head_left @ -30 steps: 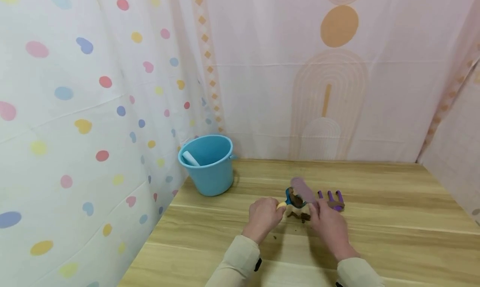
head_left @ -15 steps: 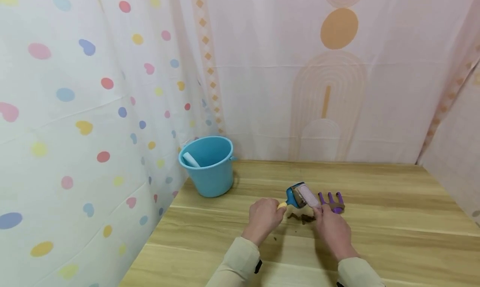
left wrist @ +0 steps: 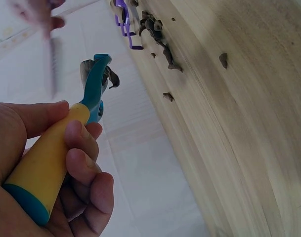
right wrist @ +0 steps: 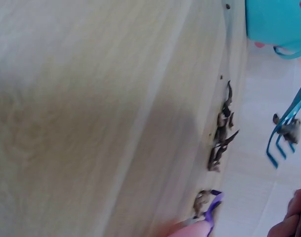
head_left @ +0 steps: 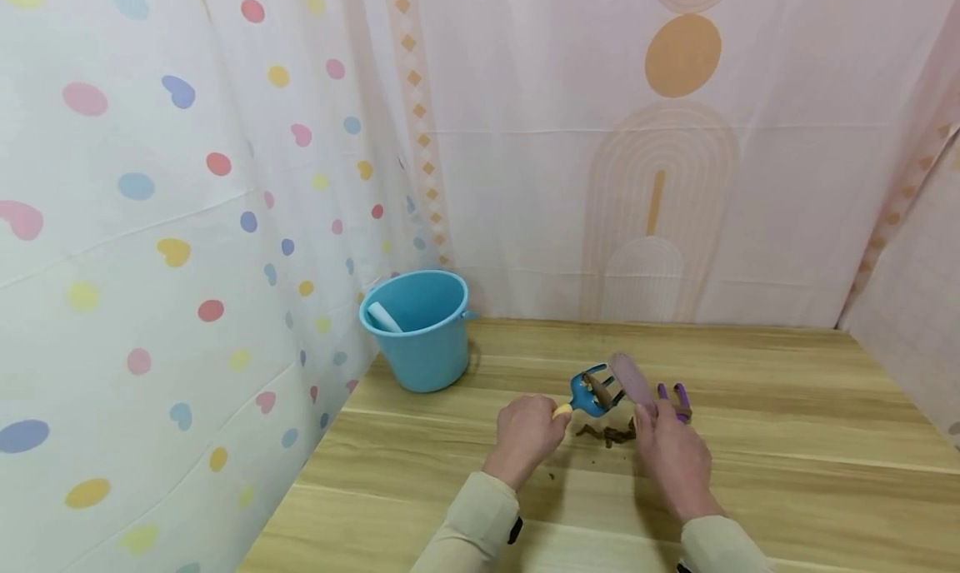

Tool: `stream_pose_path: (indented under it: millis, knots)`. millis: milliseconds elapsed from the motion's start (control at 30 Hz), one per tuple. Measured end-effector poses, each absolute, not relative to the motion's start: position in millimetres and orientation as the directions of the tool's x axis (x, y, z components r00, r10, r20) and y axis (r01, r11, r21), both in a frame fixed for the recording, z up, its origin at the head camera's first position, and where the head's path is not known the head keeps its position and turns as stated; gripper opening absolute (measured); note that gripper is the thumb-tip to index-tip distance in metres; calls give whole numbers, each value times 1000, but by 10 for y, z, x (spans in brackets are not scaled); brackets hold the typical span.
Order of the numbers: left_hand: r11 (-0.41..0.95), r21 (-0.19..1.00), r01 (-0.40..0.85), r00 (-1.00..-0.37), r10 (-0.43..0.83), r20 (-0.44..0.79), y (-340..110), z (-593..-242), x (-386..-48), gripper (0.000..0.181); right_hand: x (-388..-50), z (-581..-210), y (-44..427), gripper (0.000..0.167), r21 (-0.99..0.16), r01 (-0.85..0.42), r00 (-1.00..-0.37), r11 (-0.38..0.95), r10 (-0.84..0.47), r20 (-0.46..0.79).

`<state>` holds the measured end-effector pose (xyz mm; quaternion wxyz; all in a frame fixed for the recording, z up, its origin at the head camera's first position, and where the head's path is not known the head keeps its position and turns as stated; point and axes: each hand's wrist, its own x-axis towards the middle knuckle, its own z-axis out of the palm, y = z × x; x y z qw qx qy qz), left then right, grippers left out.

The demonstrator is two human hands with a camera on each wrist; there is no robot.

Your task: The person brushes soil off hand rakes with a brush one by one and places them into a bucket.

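My left hand (head_left: 527,434) grips the yellow handle (left wrist: 49,153) of a small hand rake with a blue head (head_left: 582,396), held above the table. A brown, mud-like lump (right wrist: 290,131) clings among its tines. In my right hand (head_left: 677,465) is a pink brush (head_left: 632,379) with a long rounded head, just right of the tines; whether they touch I cannot tell. The left wrist view shows this brush blurred. Below the tools lie dark brown clumps (head_left: 617,435) on the tabletop. A purple rake (head_left: 682,394) lies beyond my right hand, partly hidden by it.
A light blue bucket (head_left: 427,365) stands at the table's back left, a pale cylindrical handle (head_left: 384,316) leaning inside it. Small brown crumbs (left wrist: 223,60) are scattered over the wooden table (head_left: 810,440). Patterned curtains (head_left: 525,181) hang behind and to the left.
The brush has moved off the blue rake's head to the right, baring more of its tines. My right hand shifts slightly right and covers more of the purple rake. The left hand stays put.
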<state>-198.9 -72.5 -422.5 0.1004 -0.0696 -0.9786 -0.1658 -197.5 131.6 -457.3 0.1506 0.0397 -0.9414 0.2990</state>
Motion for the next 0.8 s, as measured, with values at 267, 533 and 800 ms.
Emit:
stream_pose_path:
  millis: [267, 533, 800]
  knots:
    - [943, 264, 203, -958, 136, 252, -688, -4193, -1961, 41, -1963, -4609, 1203, 24, -501, -283, -936, 818, -122, 331]
    - [953, 234, 195, -955, 130, 267, -662, -4205, -1937, 43, -1975, -4641, 1288, 26, -493, -153, -962, 857, -16, 271]
    - [957, 249, 151, -964, 87, 252, -664, -4214, -1952, 41, -1986, -4661, 1313, 30, -502, -130, -960, 855, 18, 280]
